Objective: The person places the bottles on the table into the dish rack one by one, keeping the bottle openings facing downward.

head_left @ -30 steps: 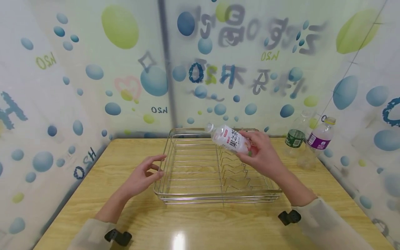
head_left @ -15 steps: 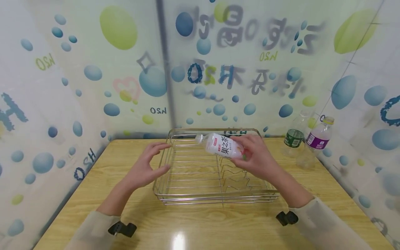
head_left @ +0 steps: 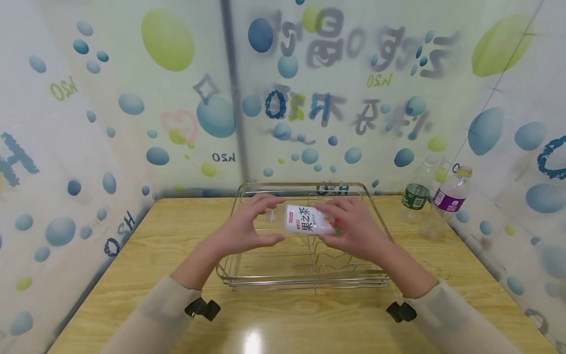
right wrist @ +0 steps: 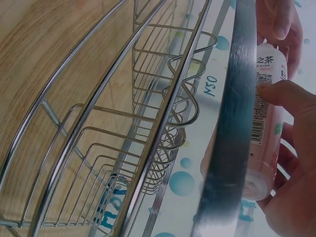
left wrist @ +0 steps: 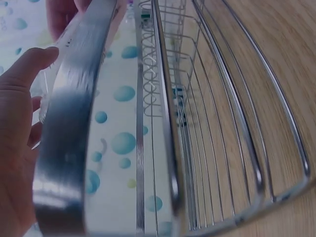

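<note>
A clear plastic drink bottle [head_left: 302,220] with a white label lies sideways above the wire rack, its neck toward the left. My right hand [head_left: 358,231] grips it around the base end, with the thumb across the label in the right wrist view. Around the neck end, my left hand [head_left: 236,228] is spread, finger and thumb apart on either side of the bottle. In the left wrist view the left thumb and fingers stand close to the bottle, behind the flat metal rim [left wrist: 69,108] of the rack.
The metal wire dish rack [head_left: 265,282] stands on the wooden table [head_left: 283,319], with wavy plate dividers on its right side. Two empty bottles stand at the right, one with a green label [head_left: 414,196], one with a purple label [head_left: 448,199]. A patterned curtain [head_left: 177,123] hangs behind.
My left hand has left the rack's left rim and moved right to the bottle's neck. The right hand has lowered the bottle, moved it slightly left and levelled it.
</note>
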The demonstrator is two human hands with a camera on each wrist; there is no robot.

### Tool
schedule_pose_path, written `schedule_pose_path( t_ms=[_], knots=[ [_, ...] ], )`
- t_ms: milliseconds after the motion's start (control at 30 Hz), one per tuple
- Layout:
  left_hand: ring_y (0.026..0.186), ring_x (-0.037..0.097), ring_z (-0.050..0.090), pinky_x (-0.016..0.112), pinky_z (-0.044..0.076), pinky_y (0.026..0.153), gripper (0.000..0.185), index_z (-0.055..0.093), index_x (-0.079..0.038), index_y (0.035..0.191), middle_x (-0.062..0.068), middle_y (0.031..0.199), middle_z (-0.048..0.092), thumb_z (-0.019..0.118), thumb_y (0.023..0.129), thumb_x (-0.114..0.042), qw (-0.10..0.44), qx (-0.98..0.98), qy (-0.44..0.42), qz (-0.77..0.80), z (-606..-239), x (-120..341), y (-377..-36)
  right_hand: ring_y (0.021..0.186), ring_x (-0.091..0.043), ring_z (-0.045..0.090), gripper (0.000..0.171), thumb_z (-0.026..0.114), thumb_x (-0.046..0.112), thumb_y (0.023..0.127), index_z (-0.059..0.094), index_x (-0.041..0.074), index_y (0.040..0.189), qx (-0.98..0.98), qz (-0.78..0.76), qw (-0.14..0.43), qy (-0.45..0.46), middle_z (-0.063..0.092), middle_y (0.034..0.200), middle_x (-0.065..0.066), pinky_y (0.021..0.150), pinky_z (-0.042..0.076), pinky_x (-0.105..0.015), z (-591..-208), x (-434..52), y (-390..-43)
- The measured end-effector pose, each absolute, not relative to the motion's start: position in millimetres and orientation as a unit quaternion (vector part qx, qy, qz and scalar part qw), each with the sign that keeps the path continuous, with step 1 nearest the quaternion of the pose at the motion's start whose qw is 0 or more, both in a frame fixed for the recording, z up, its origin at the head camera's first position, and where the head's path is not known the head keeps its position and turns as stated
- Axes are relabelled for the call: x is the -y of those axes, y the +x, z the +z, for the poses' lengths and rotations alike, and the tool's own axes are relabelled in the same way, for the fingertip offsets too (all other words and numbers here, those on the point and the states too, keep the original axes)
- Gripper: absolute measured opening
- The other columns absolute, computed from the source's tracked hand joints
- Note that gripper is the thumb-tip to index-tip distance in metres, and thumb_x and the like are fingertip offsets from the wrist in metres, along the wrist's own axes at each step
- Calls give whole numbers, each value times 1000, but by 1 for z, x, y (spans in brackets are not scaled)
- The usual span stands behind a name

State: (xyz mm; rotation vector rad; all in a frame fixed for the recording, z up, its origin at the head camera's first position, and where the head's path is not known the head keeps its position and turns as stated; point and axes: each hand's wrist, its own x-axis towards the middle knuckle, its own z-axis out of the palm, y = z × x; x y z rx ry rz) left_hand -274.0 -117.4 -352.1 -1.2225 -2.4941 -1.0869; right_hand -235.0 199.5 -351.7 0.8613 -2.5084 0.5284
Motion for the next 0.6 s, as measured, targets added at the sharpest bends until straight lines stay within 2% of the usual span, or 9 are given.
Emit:
schedule_pose_path(
  t_ms=[100, 333, 600],
  knots=[
    [132, 28, 63, 50, 60, 109, 77, 60, -14, 155, 10, 147, 61, 95, 87, -22, 83, 837, -421, -339, -352, 108, -276, 121, -36, 58, 64, 93, 23, 86, 71, 11, 145, 907, 172, 217, 319, 71, 133, -12, 102, 51, -58, -353, -198, -234],
    [131, 27, 65, 49, 62, 106, 72, 64, -14, 152, 8, 147, 63, 95, 89, -25, 84, 852, -429, -289, -350, 97, -272, 120, -33, 58, 65, 94, 23, 86, 70, 12, 146, 906, 170, 208, 328, 72, 134, -10, 101, 49, -57, -353, -194, -231],
    [121, 22, 64, 40, 62, 99, 73, 62, -15, 155, 6, 141, 64, 94, 90, -27, 78, 873, -423, -231, -351, 92, -270, 124, -33, 60, 62, 94, 27, 88, 71, 14, 145, 914, 137, 203, 325, 71, 136, -8, 107, 51, -60, -350, -190, -229]
  ],
)
